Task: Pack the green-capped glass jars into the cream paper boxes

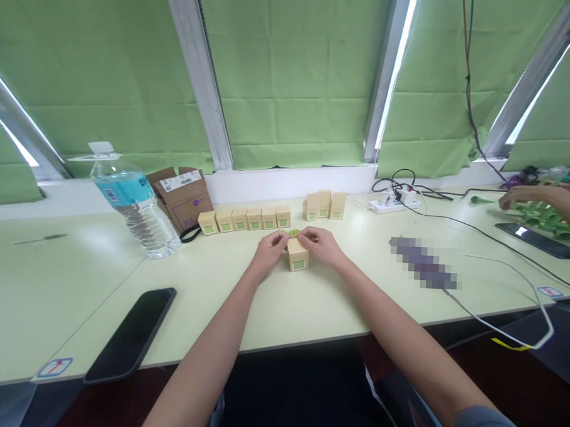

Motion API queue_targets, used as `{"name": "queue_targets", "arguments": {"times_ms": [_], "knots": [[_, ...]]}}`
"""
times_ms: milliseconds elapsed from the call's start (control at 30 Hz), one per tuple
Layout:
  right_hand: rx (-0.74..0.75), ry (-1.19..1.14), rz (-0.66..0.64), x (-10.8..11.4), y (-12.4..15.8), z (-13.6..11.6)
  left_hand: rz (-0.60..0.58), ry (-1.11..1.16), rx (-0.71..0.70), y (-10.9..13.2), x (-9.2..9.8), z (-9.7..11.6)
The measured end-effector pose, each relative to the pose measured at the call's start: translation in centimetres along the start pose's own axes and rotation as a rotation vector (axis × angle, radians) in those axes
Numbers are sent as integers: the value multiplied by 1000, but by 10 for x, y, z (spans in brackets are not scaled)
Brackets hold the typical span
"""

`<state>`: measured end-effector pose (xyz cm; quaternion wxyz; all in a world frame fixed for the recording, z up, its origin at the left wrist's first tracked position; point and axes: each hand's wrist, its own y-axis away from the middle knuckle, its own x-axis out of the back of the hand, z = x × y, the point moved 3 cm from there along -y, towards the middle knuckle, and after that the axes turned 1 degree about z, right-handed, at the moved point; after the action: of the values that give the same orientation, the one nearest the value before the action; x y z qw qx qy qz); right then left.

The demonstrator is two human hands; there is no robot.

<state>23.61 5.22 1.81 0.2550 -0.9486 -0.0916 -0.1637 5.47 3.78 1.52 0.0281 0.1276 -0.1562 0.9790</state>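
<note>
A small tan box (297, 257) with a green label stands on the table in front of me. At its top back edge is a small yellow-green piece (293, 233). My left hand (270, 249) pinches at the left side of that piece, fingers closed. From the right, my right hand (318, 241) also has its fingers closed at the piece and the box top. Behind my hands, to the left, several similar tan boxes (240, 220) stand in a row. A few more tan boxes (324, 204) stand farther back, right of the row.
A large water bottle (137, 201) and an open cardboard box (184, 199) stand at the left, with a black phone (131, 336) nearer. Right lie a power strip (394, 204), cables and a blurred object (423, 263). Another person's hand (526, 196) is near green pieces (549, 222).
</note>
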Motion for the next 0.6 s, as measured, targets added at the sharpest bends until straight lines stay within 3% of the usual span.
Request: {"name": "queue_targets", "arguments": {"times_ms": [300,600], "knots": [[-37,35,-39,0,1,-3,-38,99,120,0,-3,-4],[-46,-56,-38,-3,1,-4,-8,94,87,1,-3,-4]]}}
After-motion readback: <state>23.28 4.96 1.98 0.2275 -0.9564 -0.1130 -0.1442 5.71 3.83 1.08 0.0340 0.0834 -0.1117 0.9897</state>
